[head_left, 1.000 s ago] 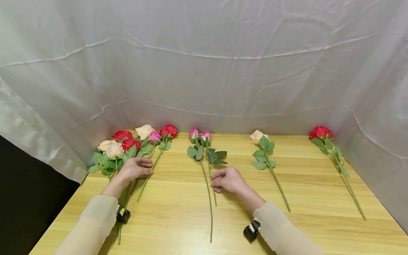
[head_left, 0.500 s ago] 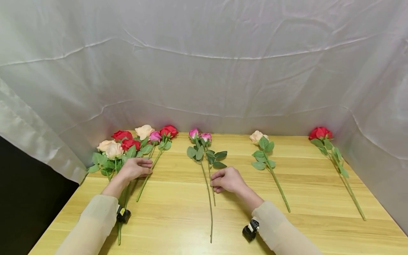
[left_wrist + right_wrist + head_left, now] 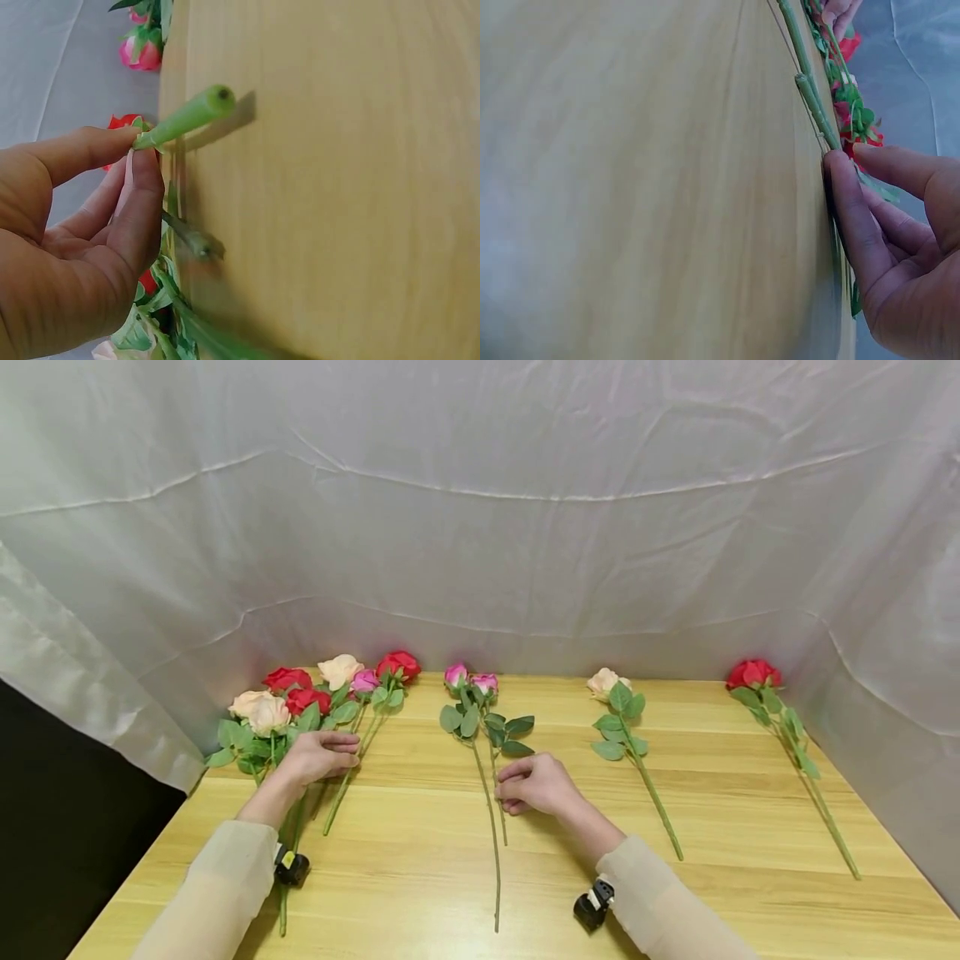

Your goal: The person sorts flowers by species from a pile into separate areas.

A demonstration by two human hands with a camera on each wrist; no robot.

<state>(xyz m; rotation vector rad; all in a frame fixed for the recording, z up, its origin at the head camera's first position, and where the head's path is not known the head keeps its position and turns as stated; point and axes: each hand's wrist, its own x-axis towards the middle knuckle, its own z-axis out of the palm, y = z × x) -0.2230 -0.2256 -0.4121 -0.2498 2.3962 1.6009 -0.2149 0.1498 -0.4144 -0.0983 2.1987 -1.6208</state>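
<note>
My left hand point(image 3: 318, 758) pinches the green stem point(image 3: 187, 116) of a red rose point(image 3: 398, 665) between thumb and fingertips. That stem's cut end points toward the left wrist camera, its shadow on the wood beside it. Under and beside this hand lies a bunch of peach, red and pink roses, partly hidden by it. Mid-table, my right hand point(image 3: 540, 783) holds the thin stem point(image 3: 817, 112) of a pink rose point(image 3: 484, 682) at its fingertips. A second pink rose point(image 3: 456, 673) with a longer stem lies close along its left side.
On the wooden table point(image 3: 420, 877), a peach rose point(image 3: 609, 682) lies right of my right hand. Farther right is another red rose point(image 3: 753, 673), stem slanting toward the front. A grey curtain point(image 3: 480, 552) hangs behind the table and at the sides.
The red rose in my left hand has risen and shifted very slightly. The pink rose stem's lower end has moved a touch left. Both hands stay nearly in place.
</note>
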